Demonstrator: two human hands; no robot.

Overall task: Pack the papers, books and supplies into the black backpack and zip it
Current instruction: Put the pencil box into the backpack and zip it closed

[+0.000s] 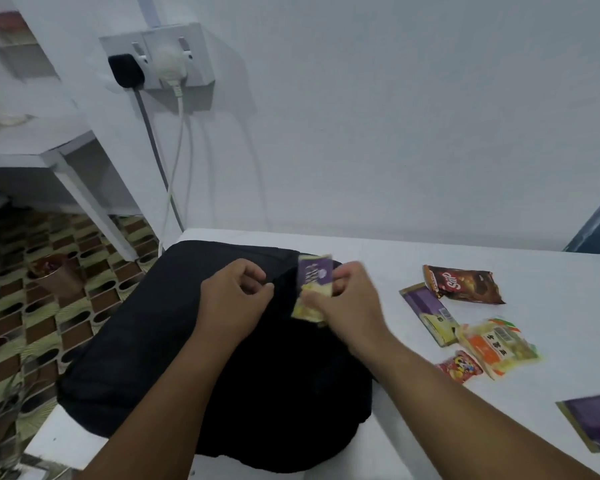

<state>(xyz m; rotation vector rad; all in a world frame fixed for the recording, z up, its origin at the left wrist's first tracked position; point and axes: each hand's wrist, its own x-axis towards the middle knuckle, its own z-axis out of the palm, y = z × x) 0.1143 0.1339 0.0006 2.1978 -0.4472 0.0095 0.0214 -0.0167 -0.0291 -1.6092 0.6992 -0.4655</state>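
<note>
The black backpack (174, 341) lies at the tabletop's (499, 455) left edge. The left hand (234, 299) pinches its fabric with curled fingers. Just right, the right hand (343, 306) grips a purple-and-yellow packet (313, 282) over the backpack. More snack packets (465, 323) lie near the right edge.

One black backpack (194, 341). Six snack packets: three purple ones (314, 275) (428, 313) (593, 427), one brown (465, 284), one orange-yellow (499, 348), one small red (459, 367). Two hands (236, 292) (347, 303). Two wall plugs: one black (125, 71), one white (168, 62).
</note>
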